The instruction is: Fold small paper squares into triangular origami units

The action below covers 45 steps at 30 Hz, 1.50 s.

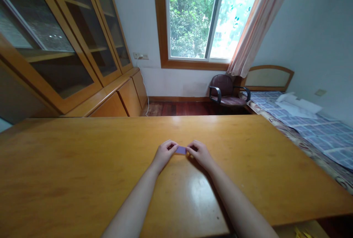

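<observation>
Just below the frame's centre, the left hand (164, 152) pinches the left end of a purple strip (181, 150) — the right hand (200, 152) pinches its right end — over a wooden table (82, 164).

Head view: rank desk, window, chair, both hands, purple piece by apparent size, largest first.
1. Desk
2. Window
3. Chair
4. Left hand and right hand: too alike to rank
5. Purple piece, ends partly hidden by the fingers

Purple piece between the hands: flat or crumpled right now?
Flat where visible: the purple piece shows a smooth face between the left hand and right hand. Whether it's folded in layers, I cannot tell.
</observation>
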Motion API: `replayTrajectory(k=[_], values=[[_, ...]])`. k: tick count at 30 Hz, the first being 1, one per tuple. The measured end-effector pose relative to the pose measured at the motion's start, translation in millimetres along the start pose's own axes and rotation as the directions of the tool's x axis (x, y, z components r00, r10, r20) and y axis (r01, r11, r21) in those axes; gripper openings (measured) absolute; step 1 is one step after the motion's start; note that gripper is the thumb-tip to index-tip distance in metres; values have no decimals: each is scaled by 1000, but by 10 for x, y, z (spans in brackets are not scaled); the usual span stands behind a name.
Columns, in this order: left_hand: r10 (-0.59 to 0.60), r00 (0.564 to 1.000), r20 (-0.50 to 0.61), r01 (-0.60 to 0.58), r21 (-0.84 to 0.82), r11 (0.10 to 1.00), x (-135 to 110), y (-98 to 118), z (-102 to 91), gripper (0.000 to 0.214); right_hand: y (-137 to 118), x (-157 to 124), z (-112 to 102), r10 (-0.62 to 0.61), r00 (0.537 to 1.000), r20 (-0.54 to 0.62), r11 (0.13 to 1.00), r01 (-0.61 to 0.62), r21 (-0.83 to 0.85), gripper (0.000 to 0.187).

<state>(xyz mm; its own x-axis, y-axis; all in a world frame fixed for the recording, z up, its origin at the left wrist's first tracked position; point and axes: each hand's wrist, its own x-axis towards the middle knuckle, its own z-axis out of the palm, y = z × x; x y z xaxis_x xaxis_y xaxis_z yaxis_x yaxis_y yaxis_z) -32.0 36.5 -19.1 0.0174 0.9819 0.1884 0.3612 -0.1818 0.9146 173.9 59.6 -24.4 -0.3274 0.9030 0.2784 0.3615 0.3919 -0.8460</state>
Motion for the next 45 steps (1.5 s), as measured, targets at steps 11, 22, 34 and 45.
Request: replayTrajectory(k=[11, 22, 34, 45], values=[[1, 1000, -7, -1, 0, 1000, -8, 36, -9, 24, -21, 2, -9, -1, 1000, -1, 1000, 1, -5, 13], [3, 1000, -10, -3, -3, 1000, -2, 6, 1, 23, 56, 3, 6, -7, 1000, -11, 1000, 7, -6, 11], [-3, 1000, -9, 3, -9, 1000, -9, 45, -3, 24, 30, -1, -2, -9, 1000, -19, 1000, 8, -17, 12], [17, 1000, -15, -17, 4, 1000, -8, 3, -5, 25, 15, 2, 2, -12, 1000, -21, 1000, 11, -21, 12]])
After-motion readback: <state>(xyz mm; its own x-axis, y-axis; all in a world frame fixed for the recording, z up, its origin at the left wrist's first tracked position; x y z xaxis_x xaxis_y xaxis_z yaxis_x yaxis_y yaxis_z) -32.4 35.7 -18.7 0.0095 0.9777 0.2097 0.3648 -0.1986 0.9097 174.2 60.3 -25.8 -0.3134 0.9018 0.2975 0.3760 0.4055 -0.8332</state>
